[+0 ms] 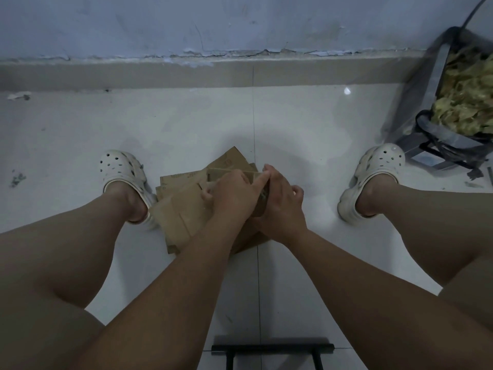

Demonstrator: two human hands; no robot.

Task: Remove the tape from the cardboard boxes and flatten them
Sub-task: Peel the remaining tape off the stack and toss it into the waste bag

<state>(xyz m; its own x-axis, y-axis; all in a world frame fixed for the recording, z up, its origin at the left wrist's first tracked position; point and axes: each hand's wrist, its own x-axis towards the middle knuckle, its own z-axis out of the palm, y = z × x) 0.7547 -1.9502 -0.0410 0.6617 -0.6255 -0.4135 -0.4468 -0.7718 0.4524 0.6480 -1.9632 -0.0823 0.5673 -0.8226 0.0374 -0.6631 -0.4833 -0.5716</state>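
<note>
A small brown cardboard box [229,173] is held above a pile of flattened cardboard [181,209] lying on the white tiled floor between my feet. My left hand [234,194] grips the box from its near left side, with the index finger stretched along its top edge. My right hand [281,201] holds the box's right side, fingers curled round it. Most of the box is hidden behind both hands. I cannot make out any tape.
My feet in white clogs [125,172] [373,172] stand on either side of the pile. A dark bag [432,84] full of crumpled yellowish tape stands at the right by the wall. A black stool frame [272,348] shows at the bottom.
</note>
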